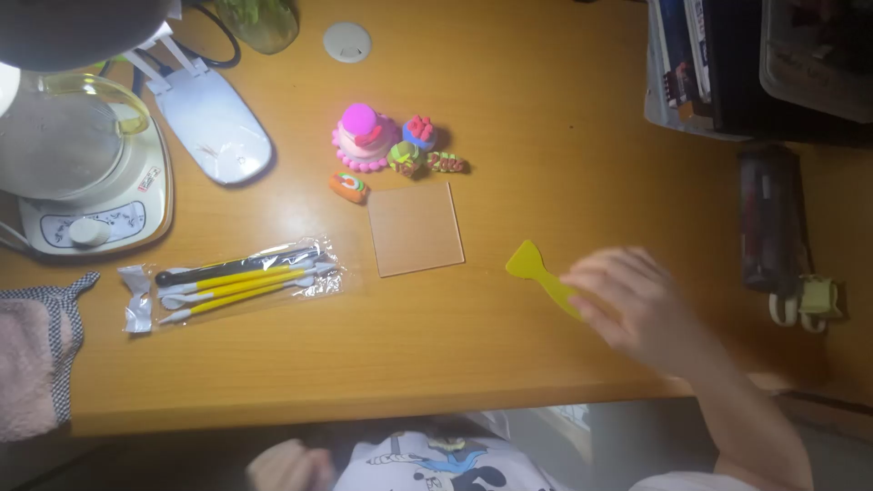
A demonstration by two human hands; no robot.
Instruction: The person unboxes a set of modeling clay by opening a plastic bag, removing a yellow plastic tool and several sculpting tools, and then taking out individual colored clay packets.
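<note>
Yellow scraper point(538, 273) lies near the desk's point(546, 118) front edge, right of the clear square point(416, 228) — right hand point(627, 305) grasps its handle; a loose grip might flick it off — left hand point(289, 465) rests below, state unclear.

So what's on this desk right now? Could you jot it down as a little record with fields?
surface: wooden desk
right hand: on the yellow scraper, fingers blurred
left hand: below the desk edge, holding nothing that shows
centre: clear square plate, bare
behind plate: small clay figures, the largest a pink cake
left of plate: bag of yellow tools
far left: lamp base, kettle, pink cloth
</note>
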